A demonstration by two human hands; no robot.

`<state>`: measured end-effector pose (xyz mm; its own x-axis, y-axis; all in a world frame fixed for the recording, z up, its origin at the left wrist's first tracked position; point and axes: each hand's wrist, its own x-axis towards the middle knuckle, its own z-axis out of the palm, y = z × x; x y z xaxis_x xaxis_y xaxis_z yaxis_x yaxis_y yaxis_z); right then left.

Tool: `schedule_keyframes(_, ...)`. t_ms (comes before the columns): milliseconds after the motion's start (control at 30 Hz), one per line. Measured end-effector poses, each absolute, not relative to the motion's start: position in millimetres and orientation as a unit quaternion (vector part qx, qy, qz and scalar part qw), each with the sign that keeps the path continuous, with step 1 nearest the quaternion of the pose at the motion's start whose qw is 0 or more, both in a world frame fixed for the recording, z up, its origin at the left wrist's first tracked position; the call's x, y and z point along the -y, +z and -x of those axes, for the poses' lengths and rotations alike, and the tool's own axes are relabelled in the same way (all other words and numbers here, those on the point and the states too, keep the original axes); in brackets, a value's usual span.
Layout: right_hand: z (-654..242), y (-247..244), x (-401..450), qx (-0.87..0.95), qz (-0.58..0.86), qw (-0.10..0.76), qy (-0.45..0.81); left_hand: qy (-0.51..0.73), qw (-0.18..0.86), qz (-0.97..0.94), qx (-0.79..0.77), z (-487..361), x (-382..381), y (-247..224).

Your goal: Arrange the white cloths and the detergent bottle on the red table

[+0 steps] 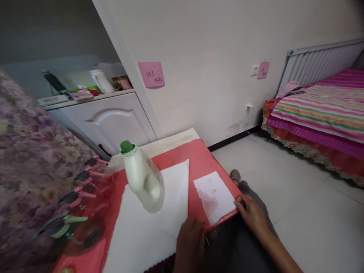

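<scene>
Left hand point(190, 240) was at the white cloth point(139, 235), right hand point(251, 214) at the corner of the paper point(218, 197); neither grip's state could be told.

Looks like a bedroom in a home, judging by the bed point(301, 127) with its slatted headboard point(327, 58), striped cover point(324, 108) and frilled skirt point(313, 149). Has household furnishings too: floral fabric point(36, 151) at the left, a white panelled cabinet point(113, 121), a wall socket point(255, 70) and a pale tiled floor point(307, 212).
</scene>
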<state>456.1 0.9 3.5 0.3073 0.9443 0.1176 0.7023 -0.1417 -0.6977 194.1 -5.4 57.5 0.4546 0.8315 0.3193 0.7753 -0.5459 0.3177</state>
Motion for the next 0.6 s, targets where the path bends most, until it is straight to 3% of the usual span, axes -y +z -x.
schedule_keyframes(367, -460.5, 1.3, -1.5, 0.572, 0.722, 0.334, 0.199, 0.120, 0.059, -0.861, -0.491, -238.7, -2.4, 47.3)
schedule_keyframes(600, -458.1, 3.6, -0.6, 0.573, 0.725, 0.331, 0.190, 0.115, 0.137, -0.831, -0.527, -240.0, -5.8, 52.9)
